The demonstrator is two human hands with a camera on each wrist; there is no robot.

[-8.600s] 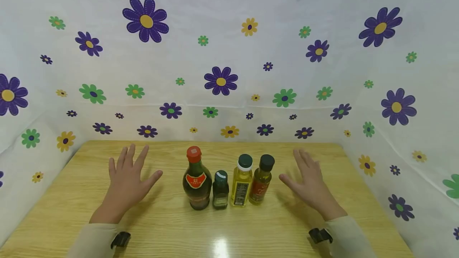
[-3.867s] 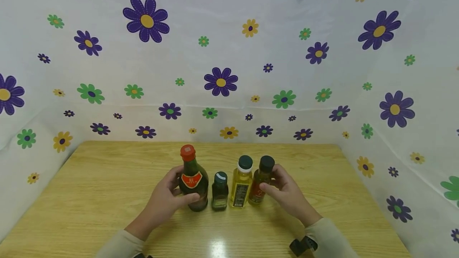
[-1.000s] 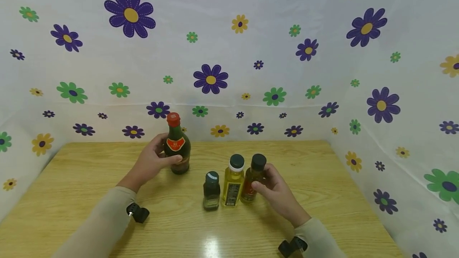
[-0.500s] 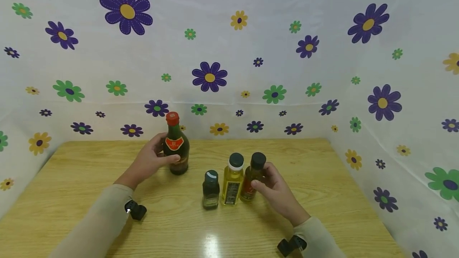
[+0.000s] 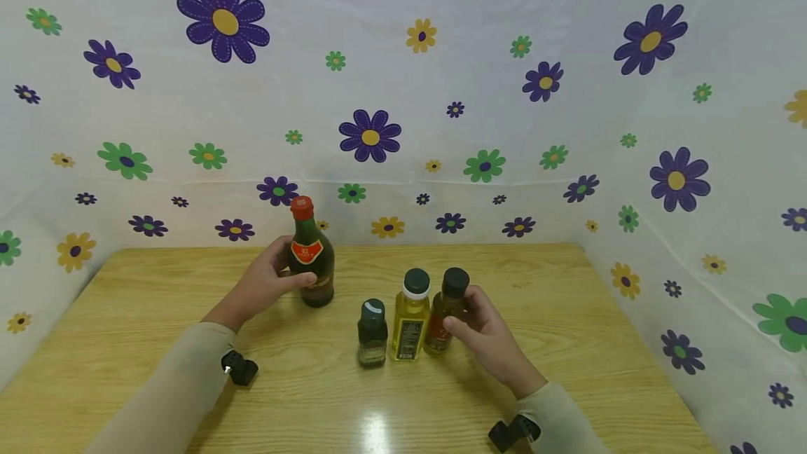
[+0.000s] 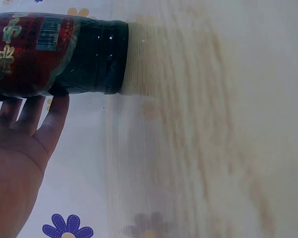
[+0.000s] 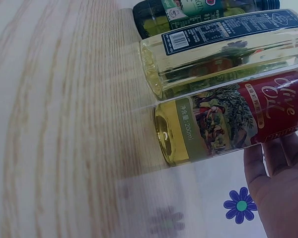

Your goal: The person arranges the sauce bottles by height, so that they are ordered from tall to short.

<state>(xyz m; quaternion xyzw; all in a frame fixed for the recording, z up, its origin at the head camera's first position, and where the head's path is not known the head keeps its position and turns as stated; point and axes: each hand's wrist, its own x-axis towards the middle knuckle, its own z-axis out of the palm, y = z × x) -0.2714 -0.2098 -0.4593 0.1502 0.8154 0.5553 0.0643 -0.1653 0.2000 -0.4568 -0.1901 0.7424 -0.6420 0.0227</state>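
Note:
Near the back edge, left of centre, my left hand holds a dark green bottle with a red cap. Its base looks level with the tabletop, and the red label faces the left wrist view. My right hand grips a black-capped olive oil bottle, thumb in front and fingers behind, its "Olive Oil" label showing in the right wrist view. Just left of that stands a clear bottle of yellow oil, dark-capped with a white collar. Beside it is a short dark-capped bottle.
The pale wooden table reaches back to a white curtain printed with purple, green and yellow flowers, which also runs along both sides. Small black devices sit at the left wrist and right wrist.
Both hands first hovered apart, then took hold of the two outer bottles. My left hand has since moved the red-capped bottle back and left. Over the last half second almost nothing moved.

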